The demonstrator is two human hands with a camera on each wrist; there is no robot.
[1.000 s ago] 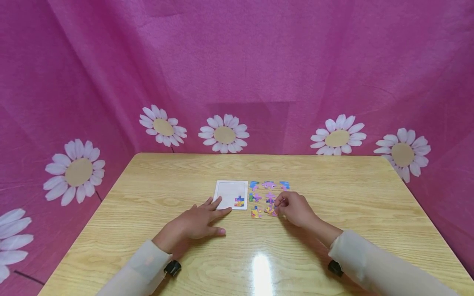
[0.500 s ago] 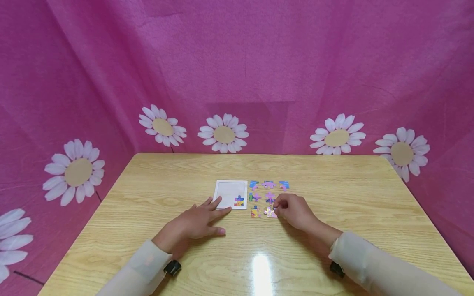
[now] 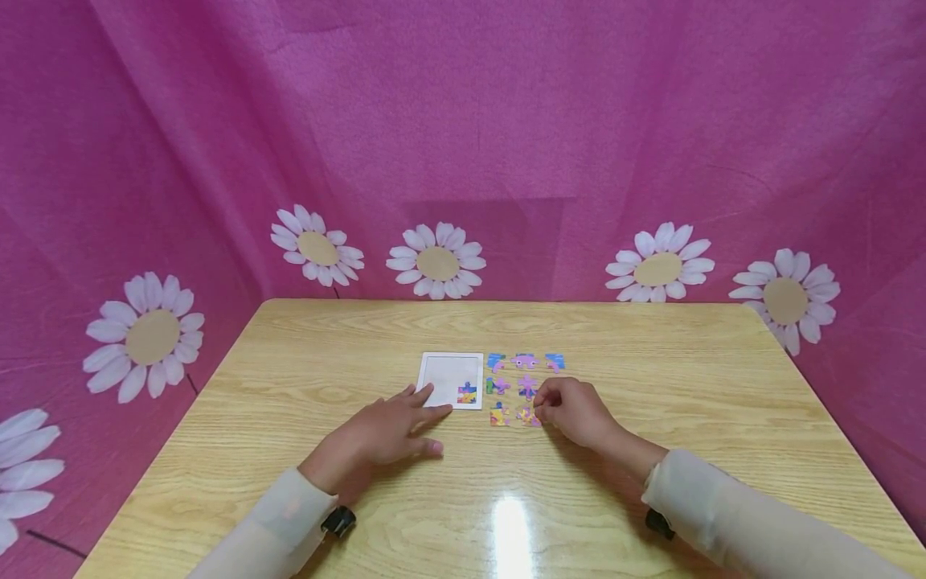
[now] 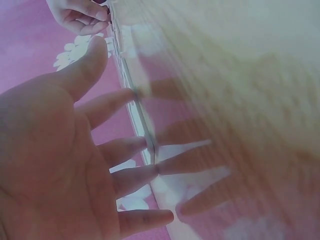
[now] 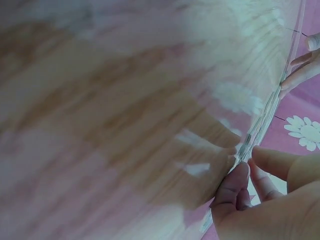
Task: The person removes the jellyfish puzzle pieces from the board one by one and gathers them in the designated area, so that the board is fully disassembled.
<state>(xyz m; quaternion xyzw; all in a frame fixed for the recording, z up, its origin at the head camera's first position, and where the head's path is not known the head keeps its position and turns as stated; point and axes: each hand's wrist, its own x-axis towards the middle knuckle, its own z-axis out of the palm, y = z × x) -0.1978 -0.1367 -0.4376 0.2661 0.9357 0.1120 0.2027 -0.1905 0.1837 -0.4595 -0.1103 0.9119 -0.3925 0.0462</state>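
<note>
A white square puzzle tray lies flat on the wooden table, with one yellow, red and blue jigsaw piece in its lower right corner. My left hand has its fingers spread, the fingertips resting on the tray's lower left part and front edge. To the tray's right, my right hand pinches the right edge of a pink and yellow jigsaw piece in the front row, its fingertips partly covering it. In the right wrist view the thumb and fingers meet at the table surface; the piece is hardly visible there.
Several other jigsaw pieces lie in rows right of the tray, among them a pink one with eyes, a blue corner piece and a yellow one. A pink flowered curtain stands behind the table.
The piece under my right hand showed a bright glare half a second ago and now shows its colours again, its tilt changed. The left hand stays on the tray.
</note>
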